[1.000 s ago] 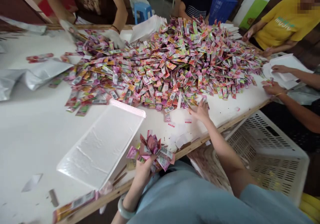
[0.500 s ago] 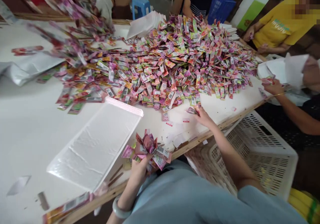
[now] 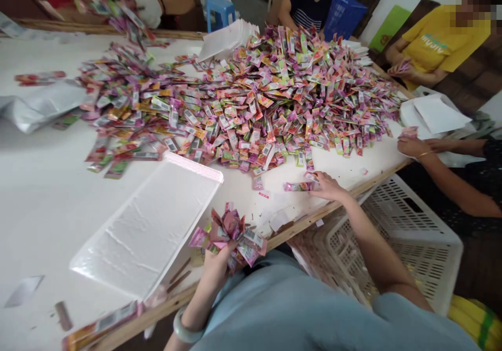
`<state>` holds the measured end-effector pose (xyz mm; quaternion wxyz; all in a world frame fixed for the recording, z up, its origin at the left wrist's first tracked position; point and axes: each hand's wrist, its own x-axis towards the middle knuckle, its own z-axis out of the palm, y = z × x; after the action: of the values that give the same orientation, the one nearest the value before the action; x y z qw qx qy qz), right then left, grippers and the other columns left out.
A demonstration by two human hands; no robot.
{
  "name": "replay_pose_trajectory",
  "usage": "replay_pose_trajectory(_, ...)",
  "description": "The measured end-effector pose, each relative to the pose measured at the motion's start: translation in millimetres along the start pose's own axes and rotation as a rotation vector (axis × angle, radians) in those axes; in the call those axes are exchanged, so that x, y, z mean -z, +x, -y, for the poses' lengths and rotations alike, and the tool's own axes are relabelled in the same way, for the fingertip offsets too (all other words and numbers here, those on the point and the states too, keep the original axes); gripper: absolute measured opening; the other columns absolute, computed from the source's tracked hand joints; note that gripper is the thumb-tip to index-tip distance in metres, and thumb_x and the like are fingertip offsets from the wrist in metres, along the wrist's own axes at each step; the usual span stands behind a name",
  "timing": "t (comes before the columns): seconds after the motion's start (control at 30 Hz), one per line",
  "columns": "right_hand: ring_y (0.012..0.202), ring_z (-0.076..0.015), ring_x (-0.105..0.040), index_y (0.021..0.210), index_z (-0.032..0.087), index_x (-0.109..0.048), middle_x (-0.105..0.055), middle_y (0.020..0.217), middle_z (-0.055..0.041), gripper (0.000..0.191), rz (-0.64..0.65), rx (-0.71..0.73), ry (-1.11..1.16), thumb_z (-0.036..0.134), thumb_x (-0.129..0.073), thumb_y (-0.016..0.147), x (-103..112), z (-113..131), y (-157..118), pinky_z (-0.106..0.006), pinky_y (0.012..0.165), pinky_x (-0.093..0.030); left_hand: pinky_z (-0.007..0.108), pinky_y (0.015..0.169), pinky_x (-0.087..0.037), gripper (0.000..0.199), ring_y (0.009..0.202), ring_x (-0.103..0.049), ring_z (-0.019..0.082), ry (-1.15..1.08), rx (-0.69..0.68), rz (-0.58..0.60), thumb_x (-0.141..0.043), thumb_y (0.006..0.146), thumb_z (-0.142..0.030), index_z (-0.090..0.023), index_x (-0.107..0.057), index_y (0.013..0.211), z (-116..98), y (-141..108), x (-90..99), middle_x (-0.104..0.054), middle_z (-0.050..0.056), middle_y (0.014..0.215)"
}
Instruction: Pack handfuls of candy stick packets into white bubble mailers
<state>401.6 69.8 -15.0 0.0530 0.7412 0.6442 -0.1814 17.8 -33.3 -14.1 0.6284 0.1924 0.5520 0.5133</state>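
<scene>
My left hand [image 3: 218, 263] is closed round a fanned bunch of small foil sachets [image 3: 232, 231], pink, purple and green, held just over the table's near edge. My right hand [image 3: 328, 187] reaches over the tabletop with its fingers closed on a small sachet [image 3: 311, 176]. A purple sachet [image 3: 297, 187] lies by those fingertips; whether it is gripped too, I cannot tell. Beyond both hands spreads a big heap of the same sachets [image 3: 251, 110]. To the left of the bunch lies a flat white bubble mailer [image 3: 147, 225] with a pink strip along its far end.
A white plastic crate [image 3: 427, 257] stands below the table's wooden edge [image 3: 298, 229] on the right. Across the table, a co-worker's gloved hand [image 3: 147, 7] is over sachets. Another person's hand [image 3: 411, 146] holds sachets at right. White mailers [image 3: 229, 38] are stacked behind the heap.
My right hand has moved slightly right and down, away from the heap, and a purple sachet now shows flat by its fingers. The far co-worker's sachets have dropped onto the heap's left end.
</scene>
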Motion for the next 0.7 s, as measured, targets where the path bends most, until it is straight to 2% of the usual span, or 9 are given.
replay_pose_trajectory(0.07, 0.125, -0.0375, -0.055, 0.136, 0.015, -0.046, -0.057, 0.132, -0.0213, 0.070, -0.027, 0.046, -0.037, 0.047, -0.073, 0.079, 3, 4, -1, -0.047, 0.100, -0.043, 0.038, 0.086, -0.061, 0.065, 0.098, -0.074, 0.031, -0.003, 0.006, -0.007, -0.089, 0.053, -0.032, -0.020, -0.070, 0.114, 0, 1, -0.7, -0.079, 0.006, 0.098)
replay_pose_trajectory(0.13, 0.124, -0.0364, -0.055, 0.134, 0.016, -0.049, -0.057, 0.130, -0.0201, 0.070, -0.068, 0.153, -0.064, 0.044, -0.077, 0.077, 1, 14, -1, -0.046, 0.100, -0.043, 0.038, 0.082, -0.062, 0.066, 0.093, -0.075, 0.031, -0.007, 0.026, -0.005, -0.089, 0.052, -0.034, -0.020, -0.070, 0.113, 1, 2, -1.5, -0.079, 0.005, 0.094)
replay_pose_trajectory(0.23, 0.113, -0.0298, -0.061, 0.123, 0.017, -0.055, -0.063, 0.121, -0.0148, 0.050, -0.054, 0.308, -0.033, 0.031, -0.074, 0.079, -10, 35, 0, -0.040, 0.095, -0.046, 0.039, 0.077, -0.063, 0.066, 0.086, -0.075, 0.031, -0.003, 0.039, -0.004, -0.090, 0.049, -0.035, -0.020, -0.071, 0.110, 3, 4, -1.5, -0.078, 0.005, 0.086)
replay_pose_trajectory(0.33, 0.107, -0.0277, -0.063, 0.112, 0.016, -0.059, -0.065, 0.113, -0.0143, 0.032, -0.051, 0.345, -0.016, 0.026, -0.068, 0.083, -20, 45, 4, -0.039, 0.095, -0.048, 0.039, 0.075, -0.063, 0.064, 0.084, -0.075, 0.031, 0.013, 0.053, -0.020, -0.090, 0.047, -0.035, -0.019, -0.071, 0.106, 3, 4, 0.9, -0.077, 0.004, 0.080)
replay_pose_trajectory(0.43, 0.111, -0.0297, -0.062, 0.113, 0.015, -0.057, -0.064, 0.118, -0.0182, 0.033, -0.156, 0.272, 0.162, 0.026, -0.064, 0.083, -18, 35, 17, -0.044, 0.099, -0.050, 0.038, 0.075, -0.062, 0.059, 0.084, -0.075, 0.031, 0.018, 0.063, -0.034, -0.089, 0.047, -0.035, -0.018, -0.071, 0.101, 3, 3, 4.0, -0.075, 0.003, 0.074)
replay_pose_trajectory(0.53, 0.094, -0.0248, -0.067, 0.134, 0.010, -0.043, -0.066, 0.115, -0.0185, 0.047, -0.268, 0.071, 0.481, 0.021, -0.048, 0.088, -6, 16, 43, -0.042, 0.089, -0.056, 0.038, 0.076, -0.062, 0.054, 0.084, -0.075, 0.030, 0.000, 0.048, -0.039, -0.089, 0.049, -0.033, -0.018, -0.071, 0.097, 3, 3, 5.7, -0.075, 0.002, 0.075)
replay_pose_trajectory(0.63, 0.091, -0.0216, -0.069, 0.148, 0.006, -0.023, -0.065, 0.122, -0.0215, 0.060, -0.329, -0.032, 0.581, 0.017, -0.037, 0.090, 6, 6, 71, -0.039, 0.087, -0.057, 0.036, 0.078, -0.062, 0.054, 0.087, -0.075, 0.029, -0.013, 0.046, -0.021, -0.089, 0.050, -0.032, -0.019, -0.071, 0.099, 4, 4, 4.8, -0.078, 0.004, 0.084)
replay_pose_trajectory(0.7, 0.099, -0.0217, -0.068, 0.150, 0.005, -0.018, -0.062, 0.130, -0.0238, 0.066, -0.355, -0.054, 0.593, 0.018, -0.039, 0.089, 11, 8, 86, -0.038, 0.091, -0.056, 0.035, 0.082, -0.061, 0.057, 0.091, -0.075, 0.028, -0.022, 0.047, -0.009, -0.090, 0.050, -0.030, -0.019, -0.071, 0.103, 4, 4, 2.9, -0.079, 0.004, 0.091)
